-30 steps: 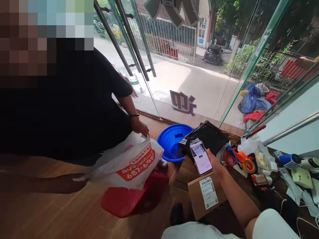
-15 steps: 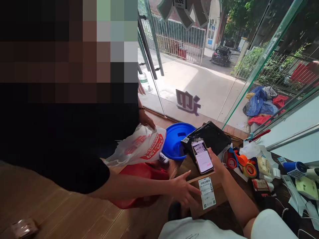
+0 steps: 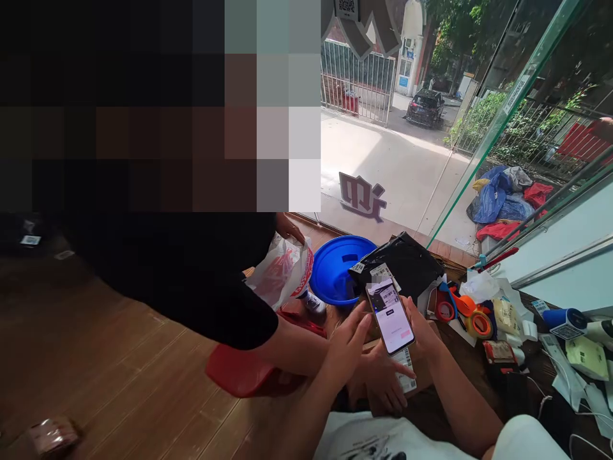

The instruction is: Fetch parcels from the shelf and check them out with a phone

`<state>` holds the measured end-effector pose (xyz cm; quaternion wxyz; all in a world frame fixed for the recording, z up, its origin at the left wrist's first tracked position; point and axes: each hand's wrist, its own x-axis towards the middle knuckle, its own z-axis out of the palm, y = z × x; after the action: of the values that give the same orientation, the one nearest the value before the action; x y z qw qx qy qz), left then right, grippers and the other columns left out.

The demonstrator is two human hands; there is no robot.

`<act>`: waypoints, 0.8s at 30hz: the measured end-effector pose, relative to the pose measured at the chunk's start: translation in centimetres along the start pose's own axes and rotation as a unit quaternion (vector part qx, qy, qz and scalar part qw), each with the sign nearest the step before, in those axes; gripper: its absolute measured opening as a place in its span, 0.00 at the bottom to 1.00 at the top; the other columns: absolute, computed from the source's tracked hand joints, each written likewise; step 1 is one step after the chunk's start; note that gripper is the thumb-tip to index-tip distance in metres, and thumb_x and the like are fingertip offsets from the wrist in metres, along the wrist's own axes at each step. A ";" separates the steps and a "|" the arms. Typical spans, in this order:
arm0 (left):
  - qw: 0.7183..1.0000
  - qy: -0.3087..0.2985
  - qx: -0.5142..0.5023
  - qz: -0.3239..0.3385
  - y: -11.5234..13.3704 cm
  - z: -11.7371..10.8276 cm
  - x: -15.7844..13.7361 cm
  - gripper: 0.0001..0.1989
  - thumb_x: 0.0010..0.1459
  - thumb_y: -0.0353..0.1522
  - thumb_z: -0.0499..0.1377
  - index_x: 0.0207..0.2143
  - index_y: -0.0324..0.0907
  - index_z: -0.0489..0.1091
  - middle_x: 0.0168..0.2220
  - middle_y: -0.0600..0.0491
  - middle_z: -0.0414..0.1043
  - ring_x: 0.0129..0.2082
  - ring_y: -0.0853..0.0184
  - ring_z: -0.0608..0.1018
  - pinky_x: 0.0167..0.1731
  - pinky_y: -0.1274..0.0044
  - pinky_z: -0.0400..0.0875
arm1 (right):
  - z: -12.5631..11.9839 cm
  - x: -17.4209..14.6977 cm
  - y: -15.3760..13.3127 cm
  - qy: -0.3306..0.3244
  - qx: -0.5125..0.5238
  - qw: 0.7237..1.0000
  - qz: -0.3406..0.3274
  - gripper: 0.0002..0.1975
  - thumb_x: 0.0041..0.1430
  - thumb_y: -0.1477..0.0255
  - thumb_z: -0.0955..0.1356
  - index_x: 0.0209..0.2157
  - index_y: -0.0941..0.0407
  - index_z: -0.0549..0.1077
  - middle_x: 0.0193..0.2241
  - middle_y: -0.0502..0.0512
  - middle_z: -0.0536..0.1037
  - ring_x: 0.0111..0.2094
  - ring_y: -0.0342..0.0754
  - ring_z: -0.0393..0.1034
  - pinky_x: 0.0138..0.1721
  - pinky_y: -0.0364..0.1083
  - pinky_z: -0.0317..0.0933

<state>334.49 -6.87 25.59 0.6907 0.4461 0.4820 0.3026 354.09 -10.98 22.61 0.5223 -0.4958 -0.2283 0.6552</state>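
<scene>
My right hand [image 3: 422, 332] is closed round a smartphone [image 3: 391, 322], whose lit screen faces up with a barcode picture on it. My left hand [image 3: 352, 338], its fingers stretched out, is just left of the phone and holds nothing. Under the phone lies a cardboard box [image 3: 426, 374] with a white shipping label [image 3: 408, 378]. Another person's hand [image 3: 387, 377] rests on this box, partly over the label. Beyond the phone is a black plastic parcel [image 3: 409, 268] with white labels.
The other person, in a black sleeve [image 3: 230, 300], stands close on the left with a white plastic bag [image 3: 282, 271]. A blue tub [image 3: 330, 262], a red stool [image 3: 239, 370] and a glass door are around. Tape rolls [image 3: 479, 324] and a blue scanner-like device [image 3: 567, 322] lie right.
My left hand has come into view beside the phone. The phone has moved slightly down over the box label. The other person leans farther right, and their hand has slid onto the box.
</scene>
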 end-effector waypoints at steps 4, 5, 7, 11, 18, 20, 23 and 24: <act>0.999 -0.013 -0.050 -0.011 2.1 2.8 2.5 0.39 0.45 0.63 0.61 0.42 0.38 0.77 0.39 0.42 0.83 0.37 0.50 0.83 0.36 0.65 0.80 | 1.1 -2.8 0.0 0.042 -0.013 0.999 -0.032 0.35 0.54 0.36 0.67 0.48 0.49 0.75 0.46 0.56 0.83 0.48 0.58 0.77 0.53 0.55 0.69; 0.998 -0.017 -0.056 -0.017 2.3 3.3 2.8 0.38 0.42 0.64 0.62 0.37 0.39 0.76 0.33 0.44 0.82 0.32 0.52 0.83 0.32 0.65 0.79 | 1.2 -3.2 0.1 0.054 -0.015 0.998 -0.042 0.34 0.55 0.36 0.67 0.49 0.49 0.75 0.47 0.56 0.83 0.49 0.58 0.77 0.53 0.55 0.69; 0.997 -0.018 -0.064 -0.024 2.6 3.8 2.8 0.35 0.38 0.63 0.65 0.31 0.40 0.74 0.25 0.48 0.79 0.26 0.55 0.81 0.27 0.68 0.77 | 1.3 -3.9 0.3 0.070 -0.018 0.996 -0.058 0.34 0.56 0.37 0.67 0.51 0.50 0.75 0.48 0.57 0.83 0.49 0.57 0.77 0.52 0.55 0.69; 0.996 -0.016 -0.078 -0.029 3.1 3.7 1.9 0.28 0.40 0.56 0.66 0.29 0.41 0.74 0.25 0.51 0.79 0.25 0.59 0.80 0.26 0.71 0.76 | 1.6 -4.8 0.5 0.084 -0.023 0.993 -0.080 0.35 0.56 0.38 0.68 0.52 0.51 0.74 0.47 0.57 0.83 0.45 0.57 0.78 0.45 0.52 0.70; 0.996 -0.030 -0.083 -0.028 4.5 3.2 0.8 0.17 0.38 0.47 0.62 0.23 0.44 0.72 0.22 0.53 0.77 0.25 0.59 0.79 0.26 0.72 0.74 | 2.6 -6.0 1.3 0.105 -0.013 0.988 -0.115 0.32 0.57 0.40 0.68 0.51 0.49 0.75 0.48 0.55 0.82 0.52 0.57 0.75 0.53 0.52 0.67; 0.996 -0.030 -0.078 -0.024 4.7 3.0 0.4 0.16 0.38 0.47 0.63 0.20 0.44 0.71 0.20 0.53 0.76 0.23 0.60 0.78 0.24 0.73 0.72 | 2.6 -6.2 1.8 0.105 -0.016 0.987 -0.121 0.32 0.57 0.40 0.69 0.52 0.48 0.75 0.49 0.55 0.81 0.52 0.56 0.74 0.54 0.52 0.67; 0.997 -0.033 -0.072 -0.016 4.6 2.7 0.2 0.19 0.37 0.48 0.66 0.19 0.42 0.72 0.20 0.52 0.76 0.22 0.61 0.77 0.24 0.74 0.70 | 2.5 -6.2 2.4 0.101 -0.023 0.988 -0.111 0.32 0.54 0.40 0.70 0.51 0.48 0.75 0.48 0.55 0.82 0.49 0.56 0.76 0.52 0.52 0.67; 0.997 -0.034 -0.072 -0.013 4.5 2.6 0.2 0.20 0.36 0.49 0.68 0.19 0.41 0.73 0.20 0.52 0.76 0.23 0.62 0.77 0.24 0.74 0.70 | 2.5 -6.2 2.6 0.098 -0.023 0.989 -0.106 0.32 0.54 0.40 0.71 0.51 0.48 0.75 0.47 0.55 0.82 0.48 0.56 0.76 0.50 0.53 0.68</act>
<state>337.04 -5.62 29.93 0.7408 0.3987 0.4413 0.3123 350.50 -17.00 24.05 0.5969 -0.5427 -0.2425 0.5388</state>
